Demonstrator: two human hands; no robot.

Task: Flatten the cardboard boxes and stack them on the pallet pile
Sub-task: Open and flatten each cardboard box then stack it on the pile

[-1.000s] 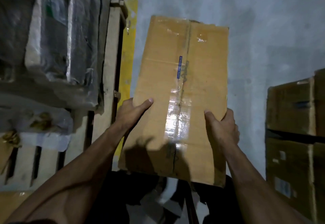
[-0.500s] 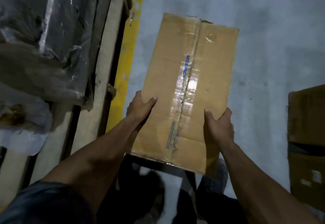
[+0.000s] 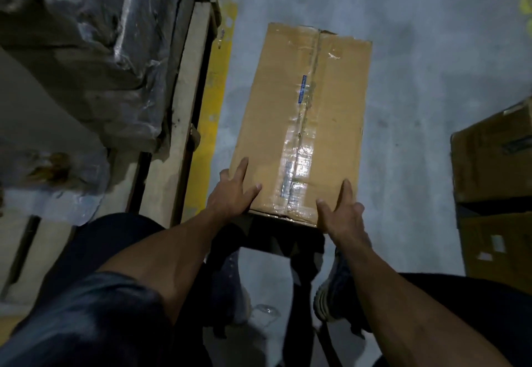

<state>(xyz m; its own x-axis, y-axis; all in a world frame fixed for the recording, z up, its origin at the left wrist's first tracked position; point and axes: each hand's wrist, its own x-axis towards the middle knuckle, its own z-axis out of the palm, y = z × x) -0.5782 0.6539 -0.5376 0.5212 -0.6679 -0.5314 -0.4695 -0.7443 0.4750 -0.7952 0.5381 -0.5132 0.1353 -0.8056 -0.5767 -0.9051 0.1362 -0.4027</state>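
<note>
- Two bare hands are at the near end of one cardboard box [image 3: 305,124], which lies lengthwise on the grey floor [image 3: 431,78], its far end pointing away from the fingertips.
- One left hand [image 3: 233,194] lies on the box's near left corner; its fingers [image 3: 241,168] are straight and spread apart, flat on the top face, and the thumb points toward the tape.
- One right hand [image 3: 344,217] lies on the near right corner, fingers straight and splayed, with the longest finger running up along the right edge; neither hand curls round the cardboard.
- One strip of clear tape [image 3: 299,150] runs down the box's middle seam, between the two hands and onward beyond the fingertips.
- One yellow floor line [image 3: 213,101] runs just left of the left hand's fingers, beside the box.
- One wooden pallet [image 3: 184,84] lies further left of that line, bearing plastic-wrapped goods [image 3: 95,49].
- Two stacked brown cartons [image 3: 495,194] stand well to the right of the right hand's fingers, apart from the box.
- Two shoes show below the wrists; the right shoe [image 3: 331,300] is the clearer one.
</note>
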